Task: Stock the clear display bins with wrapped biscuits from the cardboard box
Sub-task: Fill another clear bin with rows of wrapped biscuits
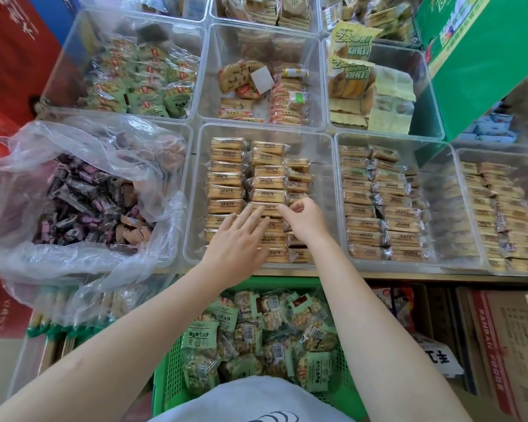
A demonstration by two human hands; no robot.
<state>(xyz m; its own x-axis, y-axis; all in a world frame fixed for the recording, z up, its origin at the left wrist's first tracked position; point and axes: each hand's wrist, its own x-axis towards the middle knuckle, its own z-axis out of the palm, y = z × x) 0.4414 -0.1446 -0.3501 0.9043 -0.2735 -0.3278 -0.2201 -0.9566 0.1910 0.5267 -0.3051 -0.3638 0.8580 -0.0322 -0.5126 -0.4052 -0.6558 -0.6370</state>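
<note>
Left hand [237, 239]: flat, fingers spread, pressing on wrapped biscuits [226, 179] at frame centre.
Right hand [302, 219]: fingertips pinching one packet's edge, middle row.
Clear bin [325, 190]: centre, biscuits in three rows.
Green basket [171, 373]: lower centre, green-wrapped snacks.
Cardboard box [506, 345]: lower right.

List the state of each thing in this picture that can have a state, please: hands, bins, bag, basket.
Left hand: open, fingers spread flat on the biscuit packs.
Right hand: fingertips pinching one wrapped pack.
Centre front bin: partly full, neat rows, right side bare.
Right front bin: nearly full, stacked rows.
Plastic bag: open, holding dark wrapped sweets.
Green basket: full of loose green packs.
Middle back bin: mostly empty, packs untidy.
</note>
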